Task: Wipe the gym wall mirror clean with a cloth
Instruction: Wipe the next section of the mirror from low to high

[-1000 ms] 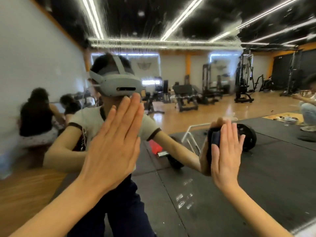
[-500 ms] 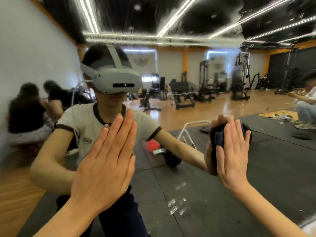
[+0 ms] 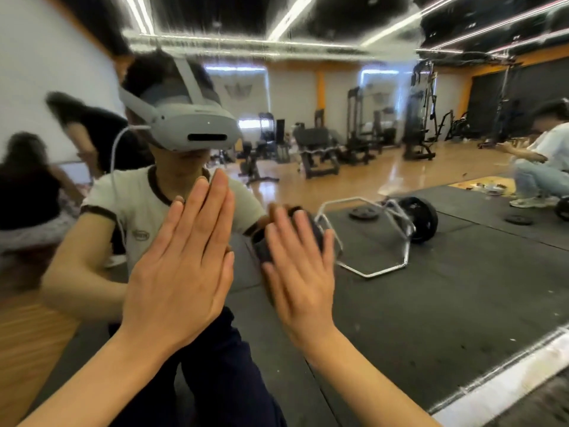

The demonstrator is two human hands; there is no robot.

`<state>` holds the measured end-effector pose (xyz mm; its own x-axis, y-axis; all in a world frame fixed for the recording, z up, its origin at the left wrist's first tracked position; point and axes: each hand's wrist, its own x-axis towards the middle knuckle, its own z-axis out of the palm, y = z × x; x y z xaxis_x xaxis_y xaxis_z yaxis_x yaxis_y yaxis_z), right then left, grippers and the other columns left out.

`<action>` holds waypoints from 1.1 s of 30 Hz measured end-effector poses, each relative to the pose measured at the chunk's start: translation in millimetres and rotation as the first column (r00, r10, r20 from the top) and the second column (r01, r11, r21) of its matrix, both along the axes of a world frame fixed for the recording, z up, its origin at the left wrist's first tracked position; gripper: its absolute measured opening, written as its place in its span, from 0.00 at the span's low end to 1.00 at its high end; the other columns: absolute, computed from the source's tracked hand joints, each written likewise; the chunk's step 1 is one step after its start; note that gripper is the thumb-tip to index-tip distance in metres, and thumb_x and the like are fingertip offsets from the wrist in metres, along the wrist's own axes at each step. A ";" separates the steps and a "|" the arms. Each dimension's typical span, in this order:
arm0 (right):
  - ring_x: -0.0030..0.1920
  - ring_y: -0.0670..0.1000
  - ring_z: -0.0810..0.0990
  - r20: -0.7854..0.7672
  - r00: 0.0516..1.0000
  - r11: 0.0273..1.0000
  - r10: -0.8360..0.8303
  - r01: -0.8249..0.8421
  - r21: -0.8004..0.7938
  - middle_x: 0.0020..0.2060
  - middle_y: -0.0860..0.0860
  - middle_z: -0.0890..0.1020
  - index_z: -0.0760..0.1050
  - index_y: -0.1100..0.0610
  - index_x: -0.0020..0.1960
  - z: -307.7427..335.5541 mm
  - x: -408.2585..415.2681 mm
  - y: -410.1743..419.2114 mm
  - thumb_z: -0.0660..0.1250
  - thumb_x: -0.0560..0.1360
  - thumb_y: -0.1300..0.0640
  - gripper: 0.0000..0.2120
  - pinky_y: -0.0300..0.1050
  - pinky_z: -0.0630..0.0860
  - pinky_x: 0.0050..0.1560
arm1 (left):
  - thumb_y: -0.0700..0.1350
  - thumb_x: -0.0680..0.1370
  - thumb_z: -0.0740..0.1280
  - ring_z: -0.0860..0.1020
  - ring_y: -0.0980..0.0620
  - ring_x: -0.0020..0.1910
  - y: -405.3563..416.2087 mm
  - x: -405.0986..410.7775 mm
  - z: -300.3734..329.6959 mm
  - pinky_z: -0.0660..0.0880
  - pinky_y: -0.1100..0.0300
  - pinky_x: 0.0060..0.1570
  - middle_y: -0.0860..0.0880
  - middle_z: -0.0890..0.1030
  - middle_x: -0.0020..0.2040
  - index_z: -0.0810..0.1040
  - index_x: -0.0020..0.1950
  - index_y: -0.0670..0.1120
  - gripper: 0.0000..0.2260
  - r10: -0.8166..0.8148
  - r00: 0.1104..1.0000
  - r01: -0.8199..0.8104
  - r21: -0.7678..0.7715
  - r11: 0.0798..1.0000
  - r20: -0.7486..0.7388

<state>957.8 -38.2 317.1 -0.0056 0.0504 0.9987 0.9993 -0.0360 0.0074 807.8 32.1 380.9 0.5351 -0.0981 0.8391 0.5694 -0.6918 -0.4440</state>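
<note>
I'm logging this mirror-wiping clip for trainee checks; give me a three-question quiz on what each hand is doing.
1. True or false: the left hand holds the cloth.
2. Which hand presses the dark cloth on the mirror: A left, B right?
3. Fill in: the fingers of the left hand are ____.

Key: 1 false; 2 B, the right hand; 3 straight, flat toward the glass.

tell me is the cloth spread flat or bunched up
Bunched up: the dark cloth shows as a thick wad under the right hand pressing the mirror.
</note>
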 end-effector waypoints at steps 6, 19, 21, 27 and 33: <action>0.79 0.52 0.59 -0.139 0.990 0.999 0.039 -0.040 -0.006 0.76 0.55 0.65 0.67 0.63 0.74 2.2 92.8 -57.2 0.63 0.81 0.62 0.22 0.54 0.48 0.80 | 0.46 0.84 0.50 0.48 0.43 0.82 1.4 1.6 -1.3 0.45 0.51 0.80 0.39 0.50 0.83 0.51 0.81 0.35 0.28 0.018 1.000 -0.018 0.017 1.000 0.011; 0.78 0.50 0.61 0.277 0.960 0.993 -0.044 0.073 -0.095 0.77 0.51 0.64 0.64 0.59 0.75 -11.2 41.7 -18.5 0.60 0.84 0.58 0.20 0.51 0.50 0.79 | 0.46 0.85 0.50 0.48 0.43 0.82 -0.2 1.4 0.7 0.45 0.50 0.80 0.38 0.49 0.82 0.50 0.81 0.35 0.28 0.023 1.000 -0.023 0.015 1.000 0.000; 0.80 0.48 0.56 0.041 0.998 0.997 -0.052 0.054 -0.060 0.79 0.46 0.60 0.64 0.60 0.75 -18.8 77.1 -40.3 0.57 0.85 0.56 0.20 0.50 0.46 0.80 | 0.46 0.84 0.50 0.48 0.43 0.82 0.2 1.4 0.3 0.45 0.50 0.80 0.39 0.49 0.82 0.50 0.81 0.35 0.28 0.010 1.000 -0.010 0.010 1.000 0.004; 0.81 0.49 0.50 -0.560 0.824 0.963 0.087 0.073 0.258 0.80 0.47 0.54 0.51 0.54 0.81 -22.4 14.2 -4.1 0.51 0.86 0.56 0.24 0.51 0.41 0.80 | 0.46 0.85 0.49 0.48 0.44 0.82 1.1 1.6 -1.0 0.45 0.51 0.80 0.40 0.48 0.83 0.49 0.82 0.35 0.27 0.005 1.000 -0.005 0.027 1.000 0.018; 0.81 0.49 0.51 0.102 0.990 0.989 -0.099 0.109 -0.104 0.82 0.45 0.49 0.49 0.52 0.82 -39.5 8.8 -5.4 0.50 0.87 0.55 0.25 0.52 0.44 0.80 | 0.44 0.86 0.46 0.49 0.43 0.82 3.8 0.1 -3.7 0.47 0.50 0.80 0.39 0.49 0.83 0.47 0.82 0.36 0.26 -0.001 1.000 0.001 0.030 1.000 0.000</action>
<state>966.6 -43.6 277.5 -0.0908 0.1643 0.9822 0.9846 -0.1334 0.1134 807.8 35.9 377.2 0.5353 -0.1243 0.8355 0.5685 -0.6786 -0.4652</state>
